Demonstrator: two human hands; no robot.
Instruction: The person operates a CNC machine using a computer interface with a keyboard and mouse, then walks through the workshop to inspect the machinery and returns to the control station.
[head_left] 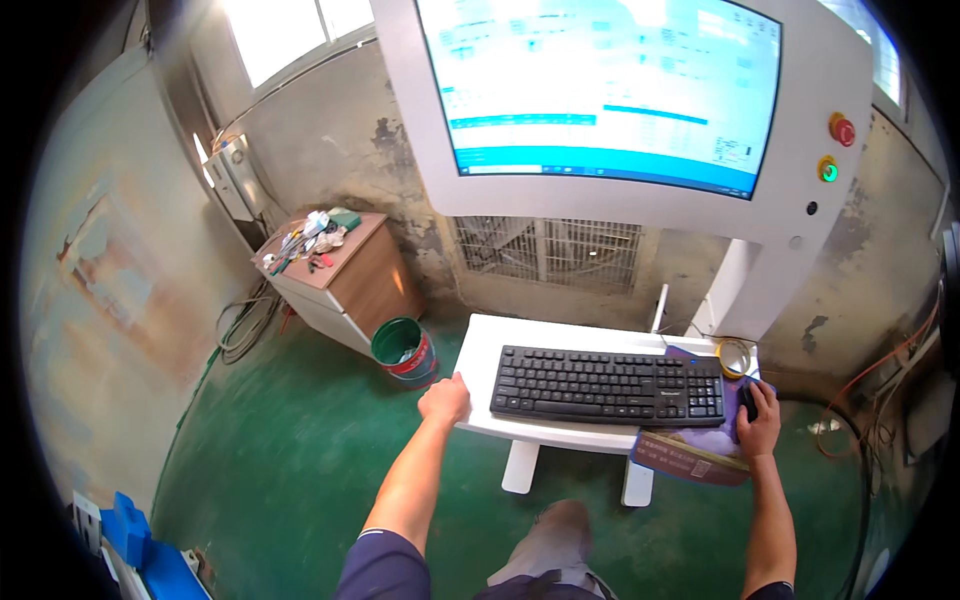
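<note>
My right hand [758,428] curls over a black computer mouse [746,399] on a purple mouse pad [700,440]; the pad's printed front flap hangs over the shelf edge. My left hand [444,400] is closed at the left edge of the white keyboard shelf [482,350], its fingers partly hidden. Between my hands lies a black keyboard [608,386], touched by neither. A roll of yellow tape [733,357] rests behind the mouse. Above the shelf, a large lit monitor [610,90] shows white and blue windows.
Right of the screen are a red emergency-stop button [842,130] and a lit green button [828,171]. A bucket [405,350] stands beside a wooden cabinet [345,285] with tools on top. Coiled hoses [248,325] lie on the green floor. A blue machine part [130,535] is at lower left.
</note>
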